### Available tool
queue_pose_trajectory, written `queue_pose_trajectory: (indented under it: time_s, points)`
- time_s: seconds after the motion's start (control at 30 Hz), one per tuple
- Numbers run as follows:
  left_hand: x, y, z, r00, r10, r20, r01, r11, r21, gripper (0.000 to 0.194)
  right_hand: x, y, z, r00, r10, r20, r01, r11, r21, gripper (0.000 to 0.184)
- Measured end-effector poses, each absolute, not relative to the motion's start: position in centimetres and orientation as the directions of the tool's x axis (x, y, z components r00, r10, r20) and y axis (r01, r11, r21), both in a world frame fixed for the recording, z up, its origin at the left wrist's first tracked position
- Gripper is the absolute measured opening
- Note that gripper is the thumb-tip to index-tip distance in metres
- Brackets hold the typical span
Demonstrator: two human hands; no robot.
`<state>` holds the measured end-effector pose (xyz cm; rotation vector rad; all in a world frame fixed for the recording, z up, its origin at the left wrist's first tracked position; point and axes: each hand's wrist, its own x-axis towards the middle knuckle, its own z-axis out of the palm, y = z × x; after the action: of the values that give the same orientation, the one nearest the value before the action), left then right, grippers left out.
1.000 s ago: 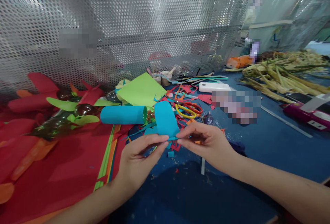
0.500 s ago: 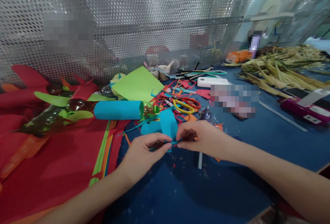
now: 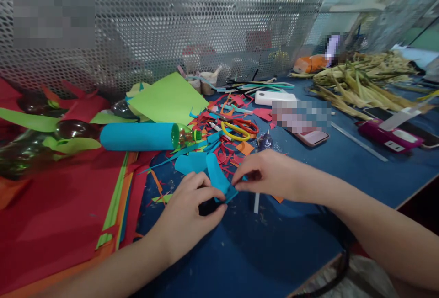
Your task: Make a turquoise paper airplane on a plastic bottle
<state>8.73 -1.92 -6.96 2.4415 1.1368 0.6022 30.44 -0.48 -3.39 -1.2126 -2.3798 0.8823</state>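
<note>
Both hands meet over the near part of the table at a curved blue paper piece [image 3: 216, 170]. My left hand [image 3: 190, 211] pinches its near folded edge between thumb and fingertips. From the other side, my right hand [image 3: 270, 174] has its fingertips closed on the right corner of that edge. Another blue paper piece with a rounded end [image 3: 190, 162] lies just behind my left hand. Beyond it rests a bottle wrapped in blue paper [image 3: 139, 136], on its side, with its green neck pointing right. My right fingertips partly hide the paper's corner.
Yellow-and-red-handled scissors [image 3: 236, 131] lie among paper scraps. Behind them are a green sheet [image 3: 169, 99] and a white device [image 3: 275, 98]. A phone [image 3: 310, 137], a purple glue gun [image 3: 389, 134] and dried husks [image 3: 360, 83] are rightward. Red sheets [image 3: 65, 206] cover the left.
The view has shifted, so the things on the table sit further left. My hands have moved slightly apart, and the folded edge of the blue paper piece shows more openly between them.
</note>
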Motion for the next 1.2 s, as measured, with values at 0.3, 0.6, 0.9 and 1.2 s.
queue_pose_trajectory:
  time_s: [0.3, 0.6, 0.9, 1.2]
  points:
    - [8.6, -1.1, -7.2, 0.398, 0.899, 0.180, 0.576, -0.398, 0.714, 0.014, 36.7, -3.6, -3.7, -0.158, 0.980, 0.121, 0.980, 0.171, -0.103, 0.039]
    - [8.3, -1.5, -7.6, 0.426, 0.867, 0.259, 0.563, -0.478, 0.675, 0.017, 35.7, -4.7, -6.9, -0.181, 0.974, 0.138, 0.963, 0.204, -0.176, 0.029]
    - [8.4, -2.1, -7.2, 0.543, 0.793, 0.276, 0.508, -0.571, 0.645, 0.018, 35.9, -6.9, -5.1, -0.053, 0.995, 0.085, 0.697, 0.097, -0.710, 0.034]
    - [8.4, -2.0, -6.6, 0.470, 0.856, 0.214, 0.468, -0.447, 0.762, 0.023, 35.1, -9.4, -5.4, -0.157, 0.979, -0.126, 0.483, -0.036, -0.875, 0.032]
